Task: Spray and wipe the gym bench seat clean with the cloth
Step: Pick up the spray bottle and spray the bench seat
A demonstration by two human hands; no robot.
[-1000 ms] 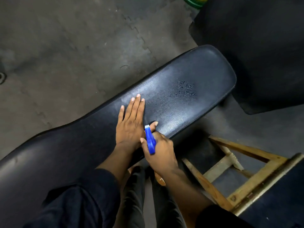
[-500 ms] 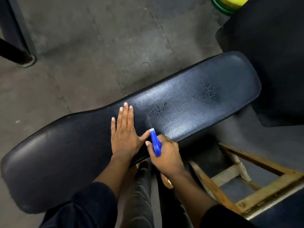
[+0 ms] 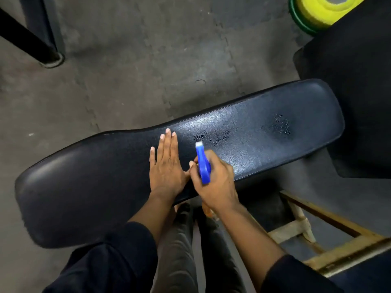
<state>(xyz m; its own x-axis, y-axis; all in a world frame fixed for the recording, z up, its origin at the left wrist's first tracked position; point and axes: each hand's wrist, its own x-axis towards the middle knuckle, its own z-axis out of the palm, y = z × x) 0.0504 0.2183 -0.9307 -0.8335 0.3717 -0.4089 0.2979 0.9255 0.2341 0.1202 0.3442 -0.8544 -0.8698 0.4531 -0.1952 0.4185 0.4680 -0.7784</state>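
A fresh patch of droplets (image 3: 213, 138) now sits mid-seat just ahead of the sprayer (image 3: 202, 163) grasped in the right hand (image 3: 215, 180), the left hand (image 3: 167, 166) stays flat and released on the seat (image 3: 88, 178), so spraying advances leftward; no cloth shows, wiping not begun.

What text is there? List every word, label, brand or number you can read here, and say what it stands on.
None can be read. The blue spray head in the right hand shows no label, the bottle's body is hidden, and the black bench seat and yellow disc show no print.
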